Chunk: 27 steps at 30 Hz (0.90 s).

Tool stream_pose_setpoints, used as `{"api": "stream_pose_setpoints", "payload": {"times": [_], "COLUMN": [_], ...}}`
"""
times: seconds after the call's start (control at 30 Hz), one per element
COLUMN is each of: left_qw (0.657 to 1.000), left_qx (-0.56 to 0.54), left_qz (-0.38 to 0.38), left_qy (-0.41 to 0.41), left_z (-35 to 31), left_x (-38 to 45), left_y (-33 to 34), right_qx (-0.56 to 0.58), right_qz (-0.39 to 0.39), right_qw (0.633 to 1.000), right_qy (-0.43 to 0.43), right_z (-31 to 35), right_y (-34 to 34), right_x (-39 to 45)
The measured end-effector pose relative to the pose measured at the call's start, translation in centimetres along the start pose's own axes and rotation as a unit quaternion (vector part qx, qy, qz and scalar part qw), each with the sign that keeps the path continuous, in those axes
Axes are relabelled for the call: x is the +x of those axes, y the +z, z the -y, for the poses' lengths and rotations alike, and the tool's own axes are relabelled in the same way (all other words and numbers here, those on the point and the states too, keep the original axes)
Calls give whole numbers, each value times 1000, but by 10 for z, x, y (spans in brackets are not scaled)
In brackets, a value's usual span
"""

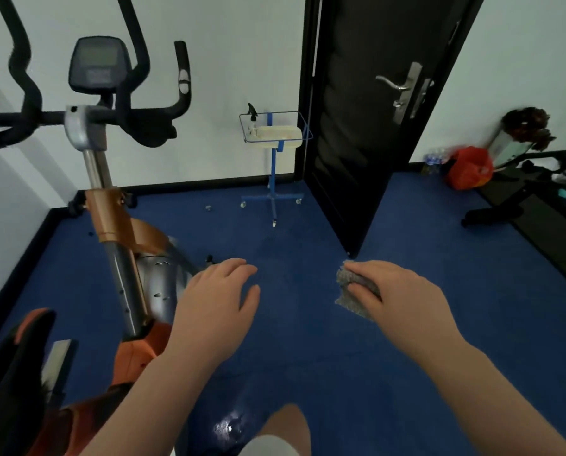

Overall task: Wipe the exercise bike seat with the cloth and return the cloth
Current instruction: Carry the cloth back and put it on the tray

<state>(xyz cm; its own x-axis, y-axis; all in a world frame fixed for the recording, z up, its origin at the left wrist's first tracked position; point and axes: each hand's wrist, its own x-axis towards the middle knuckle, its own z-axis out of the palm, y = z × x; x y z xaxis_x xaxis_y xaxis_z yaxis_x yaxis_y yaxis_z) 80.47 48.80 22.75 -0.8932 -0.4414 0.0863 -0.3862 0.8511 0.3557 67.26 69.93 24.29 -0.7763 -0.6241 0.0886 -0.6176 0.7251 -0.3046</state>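
Bike seat [8, 360] cut off lower left

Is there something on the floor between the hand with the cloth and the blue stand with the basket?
Nothing visible blocks it. The right hand holds the grey cloth, and only bare blue floor lies toward the blue stand. The open black door stands right of that path.

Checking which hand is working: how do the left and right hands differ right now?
The right hand is closed on a grey cloth; the left hand is empty, fingers spread. The left hangs nearer the exercise bike. Both are palm-down above the blue floor.
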Motion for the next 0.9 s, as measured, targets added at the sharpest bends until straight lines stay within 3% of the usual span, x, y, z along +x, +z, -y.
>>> {"api": "stream_pose_setpoints", "payload": {"times": [0.53,0.9], "left_qw": [1000,1000], "left_qx": [24,21], "left_qz": [5,-12], "left_qy": [-15,-12], "left_z": [27,-1], "left_x": [224,385], "left_y": [15,40], "right_qx": [-19,6], "right_qz": [-1,11], "right_qw": [997,997], "right_qy": [-75,-70], "right_z": [-12,-84], "right_y": [5,12], "right_x": [247,396]}}
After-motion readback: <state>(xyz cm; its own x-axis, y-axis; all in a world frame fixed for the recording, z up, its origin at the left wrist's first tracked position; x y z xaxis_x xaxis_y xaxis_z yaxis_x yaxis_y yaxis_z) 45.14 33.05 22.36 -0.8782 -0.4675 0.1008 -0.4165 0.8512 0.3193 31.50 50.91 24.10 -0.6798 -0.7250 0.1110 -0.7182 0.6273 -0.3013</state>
